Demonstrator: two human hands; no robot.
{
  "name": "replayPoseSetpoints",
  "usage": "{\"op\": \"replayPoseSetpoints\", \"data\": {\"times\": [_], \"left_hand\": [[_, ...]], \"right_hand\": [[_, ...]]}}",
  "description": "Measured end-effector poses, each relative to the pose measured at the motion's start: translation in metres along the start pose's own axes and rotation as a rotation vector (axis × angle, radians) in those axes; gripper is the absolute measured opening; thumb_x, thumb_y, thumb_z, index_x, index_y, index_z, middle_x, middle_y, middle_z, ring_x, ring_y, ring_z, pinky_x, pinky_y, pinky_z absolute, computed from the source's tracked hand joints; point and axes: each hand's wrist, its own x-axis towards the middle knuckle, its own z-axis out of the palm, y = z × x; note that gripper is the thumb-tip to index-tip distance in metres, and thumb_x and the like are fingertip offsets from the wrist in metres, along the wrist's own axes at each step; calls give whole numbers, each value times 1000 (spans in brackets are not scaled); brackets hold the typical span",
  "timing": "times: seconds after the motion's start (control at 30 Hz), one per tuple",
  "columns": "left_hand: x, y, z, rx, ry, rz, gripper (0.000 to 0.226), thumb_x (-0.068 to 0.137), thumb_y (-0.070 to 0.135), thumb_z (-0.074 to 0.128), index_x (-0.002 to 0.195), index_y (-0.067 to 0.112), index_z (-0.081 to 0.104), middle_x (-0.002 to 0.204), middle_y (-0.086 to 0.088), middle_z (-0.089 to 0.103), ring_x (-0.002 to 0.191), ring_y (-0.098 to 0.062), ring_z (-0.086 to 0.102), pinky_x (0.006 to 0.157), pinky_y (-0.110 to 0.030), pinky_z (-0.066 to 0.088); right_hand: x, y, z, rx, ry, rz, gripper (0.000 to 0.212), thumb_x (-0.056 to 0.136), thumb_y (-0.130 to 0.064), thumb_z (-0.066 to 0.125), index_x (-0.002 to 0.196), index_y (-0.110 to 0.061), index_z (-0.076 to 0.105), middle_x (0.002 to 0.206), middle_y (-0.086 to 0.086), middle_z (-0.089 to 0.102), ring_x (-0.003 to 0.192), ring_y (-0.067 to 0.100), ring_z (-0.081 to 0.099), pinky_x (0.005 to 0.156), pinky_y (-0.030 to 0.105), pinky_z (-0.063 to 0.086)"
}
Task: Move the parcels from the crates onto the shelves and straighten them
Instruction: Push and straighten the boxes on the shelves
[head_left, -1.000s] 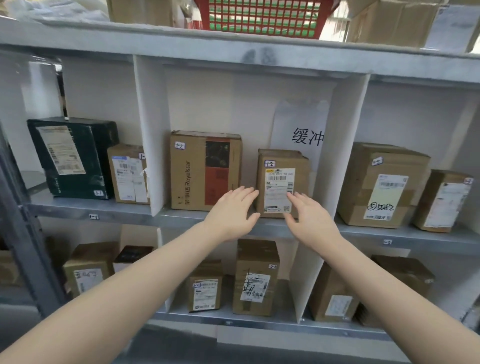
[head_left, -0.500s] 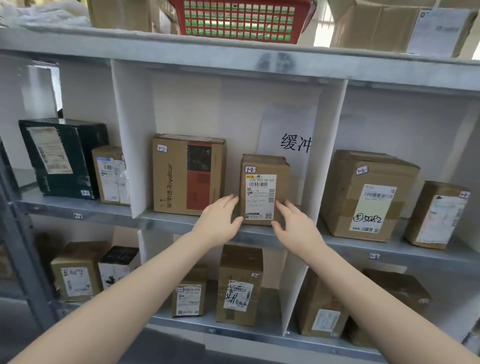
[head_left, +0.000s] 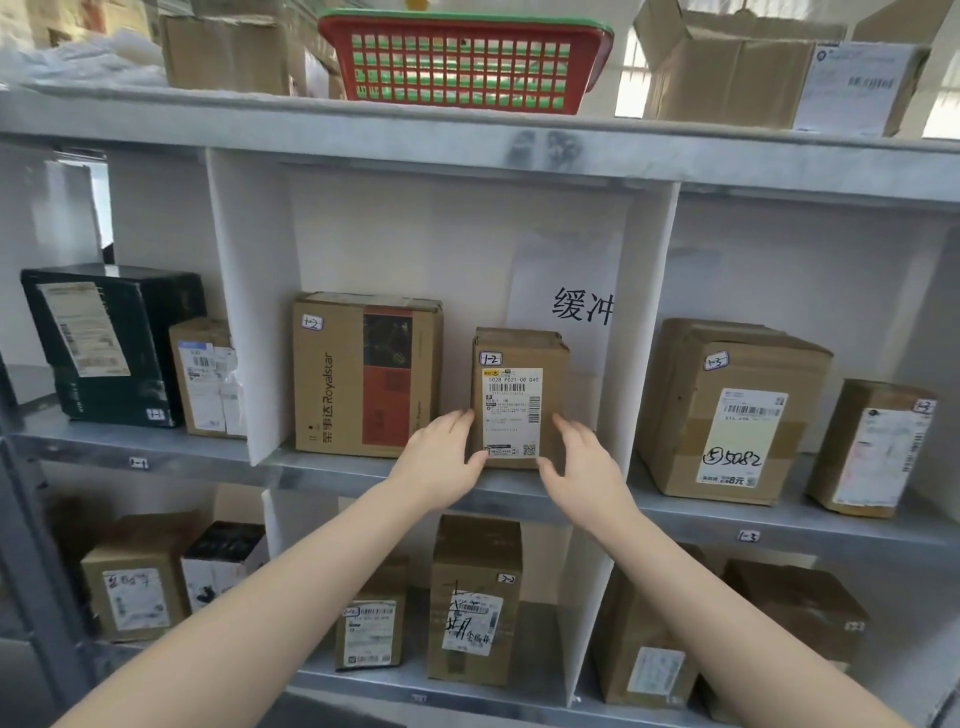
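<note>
Mid bay of shelf (head_left: 363, 470): parcel (head_left: 519, 397) upright, long axis vert, label facing out. L hand (head_left: 441, 457) at its 8 o'clock, R hand (head_left: 582, 462) at 4, equally near; fingers straight, flat vs lower sides, nothing gripped.

The parcel (head_left: 519, 400) label's fine print is unreadable.

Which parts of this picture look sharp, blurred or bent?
Head view: the label on the small parcel is sharp; the box at top left is blurred; the white dividers splay from wide-angle distortion; the window at top right is blown out.
</note>
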Motion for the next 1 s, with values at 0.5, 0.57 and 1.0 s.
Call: {"op": "replayPoseSetpoints", "data": {"times": [0.5,0.57,1.0], "left_hand": [[-53,74,1,-58,67,145,54,103,39,44,153,22,32,158,3,35,146,-14,29,118,-33,24],[-58,92,2,-101,91,181,52,103,39,45,151,23,35,155,3,39,143,-15,34,117,-35,28],[-43,205,45,-297,-25,324,64,103,36,46,158,18,19,164,1,22,149,-16,21,121,-33,22]], "right_hand": [[-72,30,-57,-76,82,-131,58,100,-36,47,153,-25,27,154,-5,37,137,14,40,111,28,33],[-88,44,-72,-106,126,-123,57,99,-36,47,152,-24,30,151,-5,41,138,13,38,112,28,31],[-118,155,-158,-141,158,227,65,99,-44,47,155,-22,22,158,1,30,144,20,30,115,37,27]]}}
